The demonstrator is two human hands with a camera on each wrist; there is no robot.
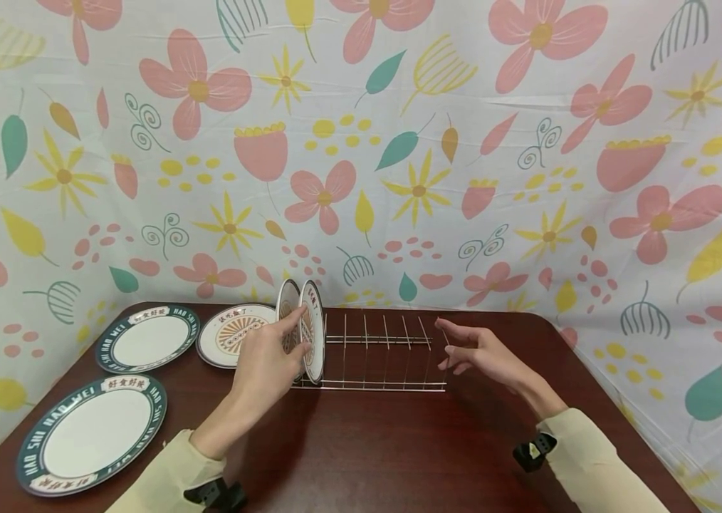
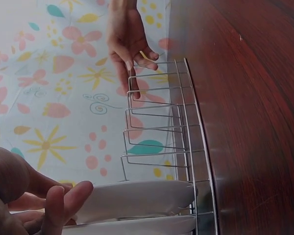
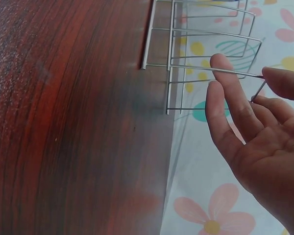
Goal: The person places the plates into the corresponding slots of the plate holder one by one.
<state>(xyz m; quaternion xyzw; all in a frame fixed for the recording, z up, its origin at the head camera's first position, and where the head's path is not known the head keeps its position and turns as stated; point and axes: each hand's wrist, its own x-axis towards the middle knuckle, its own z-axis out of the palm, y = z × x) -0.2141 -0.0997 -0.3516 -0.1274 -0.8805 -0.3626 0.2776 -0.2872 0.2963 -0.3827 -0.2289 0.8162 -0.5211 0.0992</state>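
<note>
A wire dish rack [image 1: 377, 387] stands on the table, with two decorated plates [image 1: 313, 335] upright in its left end. My left hand [image 1: 271, 353] is at these plates, index finger extended and thumb apart from it. In the left wrist view its fingertips [image 2: 81, 196] overlap the edges of the white plates [image 2: 137, 198]. My right hand [image 1: 485, 356] is at the rack's right end. The right wrist view shows its thumb and index finger pinching the end wire loop [image 3: 257, 90], the other fingers loosely extended.
A third sunburst-patterned plate [image 1: 220, 335] lies flat behind my left hand. Two green-rimmed plates, one farther back [image 1: 191, 324] and one nearer [image 1: 157, 399], lie at the left of the dark wooden table [image 1: 374, 456]. A floral cloth [image 1: 361, 164] hangs behind.
</note>
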